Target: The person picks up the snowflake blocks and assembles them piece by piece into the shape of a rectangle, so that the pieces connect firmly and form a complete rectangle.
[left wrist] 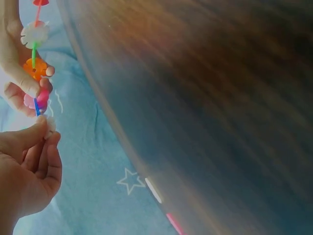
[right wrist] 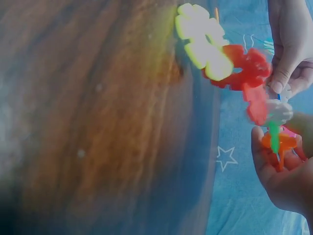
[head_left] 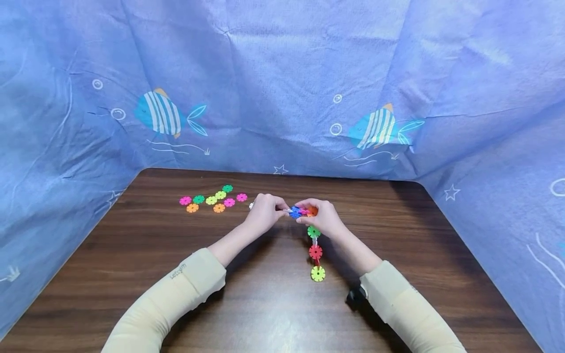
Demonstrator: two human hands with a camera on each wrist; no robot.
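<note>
My right hand grips a chain of slotted plastic snowflake discs around its orange disc and pink disc. From that hand the chain runs toward me through a green disc, a white disc, a red disc and a yellow disc at its end. A blue disc juts from the pink one toward my left hand. Thumb and fingers of the left hand pinch a whitish disc right at the blue disc's edge.
Loose pink, green, yellow and orange discs lie at the back left of the brown wooden table. Another white disc is partly hidden behind the left hand. A blue fish-print curtain hangs behind the table and along both sides.
</note>
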